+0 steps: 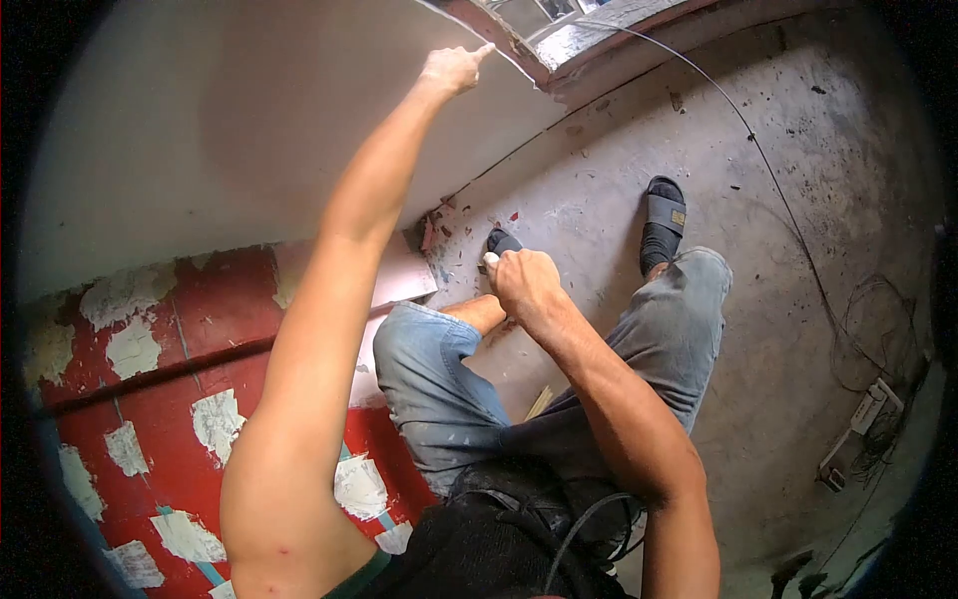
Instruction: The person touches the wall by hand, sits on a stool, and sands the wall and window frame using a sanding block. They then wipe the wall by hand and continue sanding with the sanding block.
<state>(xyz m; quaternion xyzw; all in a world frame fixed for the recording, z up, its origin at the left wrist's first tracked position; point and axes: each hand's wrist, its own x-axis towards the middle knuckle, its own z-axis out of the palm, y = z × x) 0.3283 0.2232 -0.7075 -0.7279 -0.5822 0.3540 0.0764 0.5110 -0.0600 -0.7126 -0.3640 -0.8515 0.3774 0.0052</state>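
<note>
My left hand [454,71] reaches far up along the pale wall [279,130]. Its index finger is stretched out, the tip at the white strip [514,66] that edges the reddish-brown frame [517,42]; the other fingers curl in. Nothing shows held in it. Lower down, my right hand [529,287] is closed in a fist over my knee. White material covers its thumb tip, and I cannot tell what the curled fingers hold. Behind this hand, a dark slipper [503,241] is partly hidden.
A red stepped surface [225,311] with whitish patches [222,421] lies at the left. Paint flakes litter the concrete floor [778,329]. A thin cable [753,137] runs across it to a white power strip [870,404] and tangled wires on the right. Another slippered foot [663,218] stands there.
</note>
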